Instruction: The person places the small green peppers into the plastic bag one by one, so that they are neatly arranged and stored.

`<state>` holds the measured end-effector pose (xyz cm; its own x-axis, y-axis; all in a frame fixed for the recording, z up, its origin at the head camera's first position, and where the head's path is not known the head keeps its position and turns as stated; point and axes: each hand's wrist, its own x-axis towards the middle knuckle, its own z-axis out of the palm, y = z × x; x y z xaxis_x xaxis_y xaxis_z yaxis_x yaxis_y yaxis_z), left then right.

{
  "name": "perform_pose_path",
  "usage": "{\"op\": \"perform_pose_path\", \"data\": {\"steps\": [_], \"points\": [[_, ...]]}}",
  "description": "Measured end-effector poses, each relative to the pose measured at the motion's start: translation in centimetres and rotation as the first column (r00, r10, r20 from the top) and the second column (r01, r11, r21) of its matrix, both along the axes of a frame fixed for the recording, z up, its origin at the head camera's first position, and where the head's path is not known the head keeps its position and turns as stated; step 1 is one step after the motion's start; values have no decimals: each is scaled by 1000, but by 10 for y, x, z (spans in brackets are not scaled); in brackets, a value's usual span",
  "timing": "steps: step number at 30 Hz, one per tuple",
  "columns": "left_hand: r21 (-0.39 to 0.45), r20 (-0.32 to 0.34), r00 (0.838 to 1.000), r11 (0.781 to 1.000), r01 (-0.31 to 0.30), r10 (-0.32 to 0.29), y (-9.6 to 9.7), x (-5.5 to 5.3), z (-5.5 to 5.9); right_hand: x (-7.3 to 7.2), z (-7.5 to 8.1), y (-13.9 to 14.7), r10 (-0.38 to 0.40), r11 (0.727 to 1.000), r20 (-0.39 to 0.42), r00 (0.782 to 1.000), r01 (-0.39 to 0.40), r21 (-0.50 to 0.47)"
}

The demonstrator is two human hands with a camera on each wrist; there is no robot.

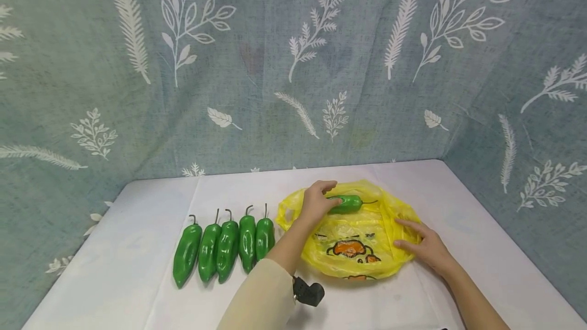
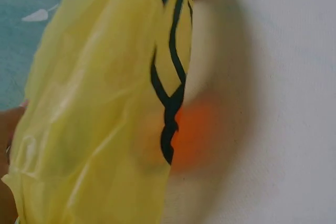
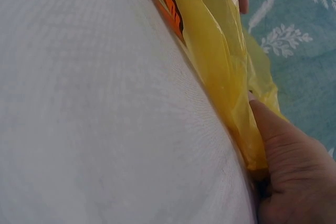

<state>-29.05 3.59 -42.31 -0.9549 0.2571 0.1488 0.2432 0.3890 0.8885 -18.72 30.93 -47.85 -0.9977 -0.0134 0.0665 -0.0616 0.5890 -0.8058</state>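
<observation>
A yellow plastic bag [image 1: 339, 248] with printed orange and black cartoon figures lies spread on the table, its mouth loose. Over the bag's far part, my left hand [image 1: 318, 201] holds a green pepper [image 1: 349, 204] between thumb and fingers, its stem pointing right. My right hand [image 1: 428, 248] is at the bag's right side, holding its edge. In the right wrist view, the thumb of the right hand [image 3: 294, 156] lies against the yellow plastic, the other fingers mostly hidden. The left wrist view is mostly filled by the bag [image 2: 100, 98]; the pepper does not show clearly there.
Several green peppers [image 1: 227, 251] lie side by side left of the bag, stems pointing away. The left forearm partly covers the nearest one. A white cloth covers the table [image 1: 463, 202]; a blue-green leaf-patterned curtain [image 1: 257, 116] stands behind and at the sides.
</observation>
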Motion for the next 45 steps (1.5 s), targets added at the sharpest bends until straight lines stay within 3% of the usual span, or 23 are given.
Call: {"op": "perform_pose_path", "data": {"steps": [7, 15, 25, 35, 45], "points": [[59, -16, 1000, 998, -18, 19, -4, 6, 11, 0, 2, -2, 5, 1000, 10, 1000, -4, -8], [180, -21, 1000, 984, 10, -6, -16, 16, 20, 1, 2, -2, -2, 1000, 35, 999, 2, -4], [179, -103, 994, 984, -9, 28, -35, 35, 21, 2, 4, -2, 5, 1000, 36, 999, -5, -13], [294, -30, 994, 951, -92, 106, -55, 55, 24, 2, 4, -4, -1, 1000, 54, 999, 2, -14], [260, -67, 989, 959, -112, 133, -74, 71, 28, 2, 3, -4, -2, 1000, 52, 999, 2, -8]]}}
